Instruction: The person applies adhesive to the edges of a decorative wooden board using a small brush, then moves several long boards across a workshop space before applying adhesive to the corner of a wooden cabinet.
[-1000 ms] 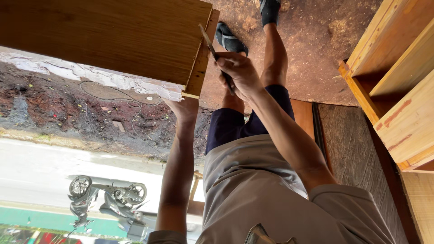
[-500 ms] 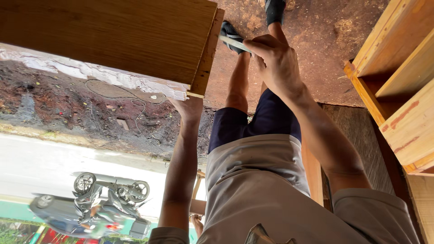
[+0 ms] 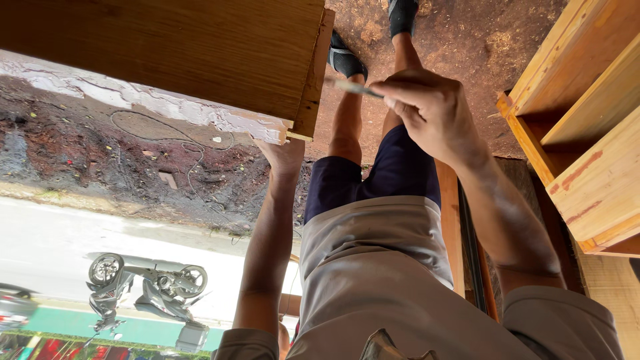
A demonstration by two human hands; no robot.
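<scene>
A large brown wooden board point(image 3: 200, 53) fills the upper left. My left hand point(image 3: 285, 157) presses up under its near corner and holds it there. My right hand point(image 3: 433, 110) is closed around a thin stick-like tool point(image 3: 353, 87), perhaps a brush or pencil. The tool's tip points toward the board's lighter side edge point(image 3: 312, 80) and stands a little apart from it. My legs and dark shoes point(image 3: 347, 61) show beyond the hands, above a sawdust-covered floor point(image 3: 467, 40).
A light wooden frame with shelves point(image 3: 587, 120) stands at the right. A narrow wooden plank point(image 3: 451, 220) runs beside my leg. At the far left are muddy ground, a paved road and a parked motorcycle point(image 3: 147, 287).
My right hand has drawn the tool off the board's edge and moved rightward. The left hand has stayed under the board's corner.
</scene>
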